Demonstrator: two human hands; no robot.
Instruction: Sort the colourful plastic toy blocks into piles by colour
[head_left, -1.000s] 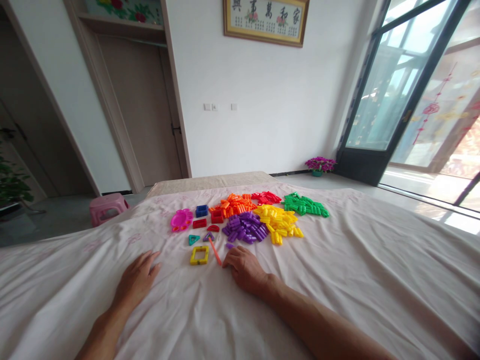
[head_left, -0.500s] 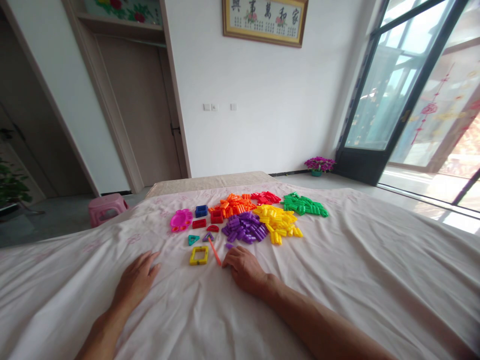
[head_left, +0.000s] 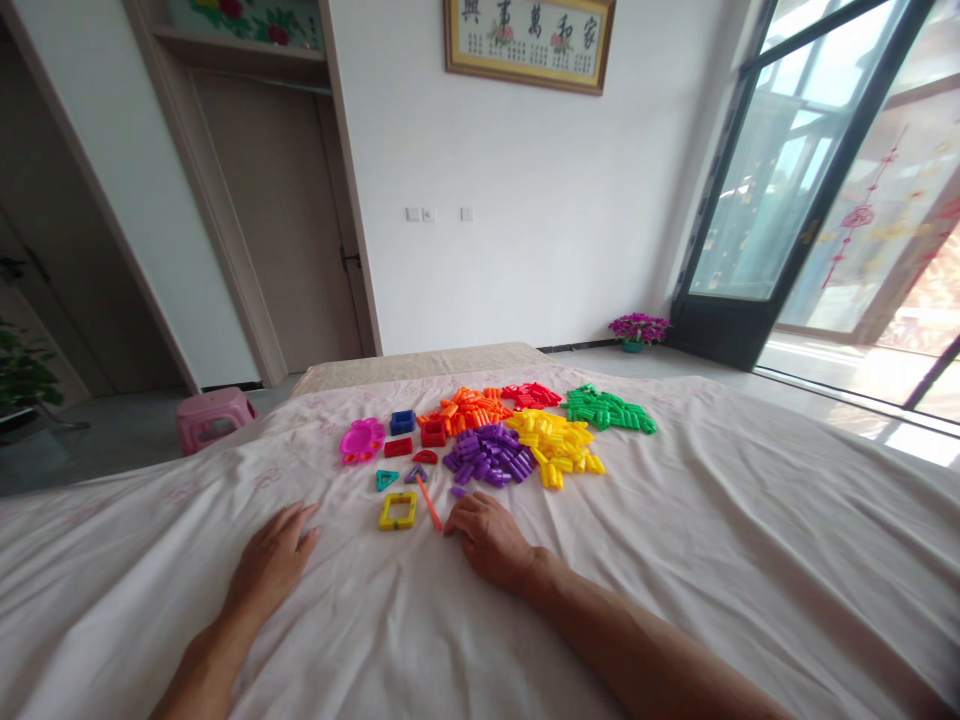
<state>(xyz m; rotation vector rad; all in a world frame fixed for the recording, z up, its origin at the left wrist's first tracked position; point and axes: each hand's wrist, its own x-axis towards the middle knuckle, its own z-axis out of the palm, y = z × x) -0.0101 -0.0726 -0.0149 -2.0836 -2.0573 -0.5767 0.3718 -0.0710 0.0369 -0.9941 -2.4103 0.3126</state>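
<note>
Stick [head_left: 429,503], unmoved since before, just beside curled right hand [head_left: 489,540] (grip impossible to tell); left hand [head_left: 271,552] well apart, loosely spread on cloth [head_left: 375,620]; purple piece [head_left: 458,491] partly hidden.

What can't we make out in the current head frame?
All in the head view:
- Under the right hand: covered by its back, so whether it holds anything is unclear.
- Under the left hand: palm hidden by its back.
- Purple pile: piece count; upper ones cover lower ones.
- Framed picture: top cut off by upper edge; small characters too small to read.
- Leafy plant: cut off by left edge.
</note>
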